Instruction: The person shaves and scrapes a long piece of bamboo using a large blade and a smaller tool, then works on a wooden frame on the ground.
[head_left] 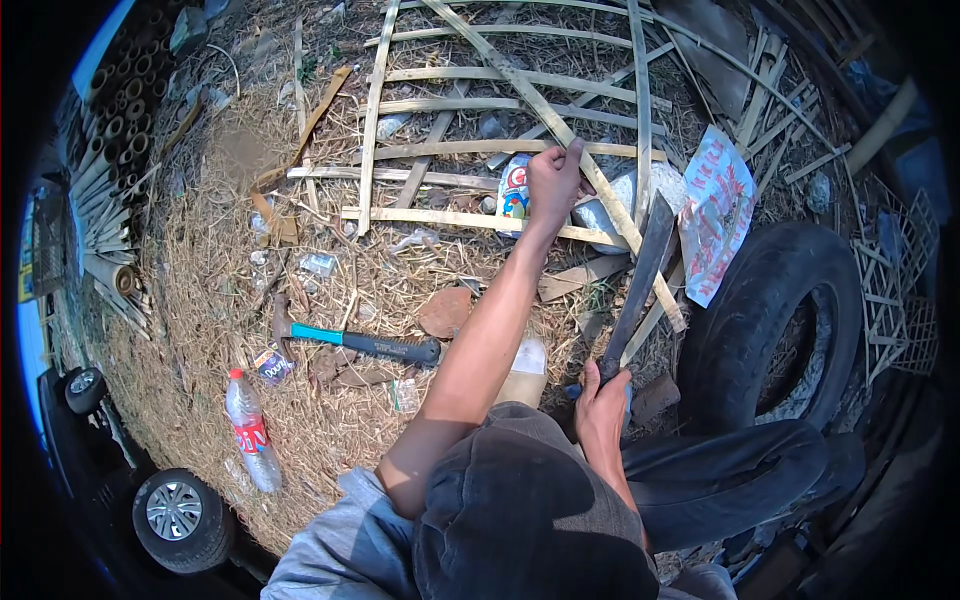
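My left hand (556,185) is closed with thumb and fingers on a long, pale bamboo strip (627,222) that runs diagonally. This strip lies across a lattice of crossed bamboo strips (450,149) on the ground. My right hand (601,408) is wrapped around the handle of a machete (640,268). Its long dark blade points up and away from me and crosses over the strip's near end. The frame does not show whether blade and strip touch. Beneath the lattice, near my left hand, lies a printed packet (513,190).
A claw hammer (365,340) and a plastic bottle (252,435) lie at left on dry straw. An old tyre (715,345) and a red-and-white plastic sack (717,215) are at right. Bamboo poles (125,115) are stacked far left; a vehicle wheel (180,515) stands lower left.
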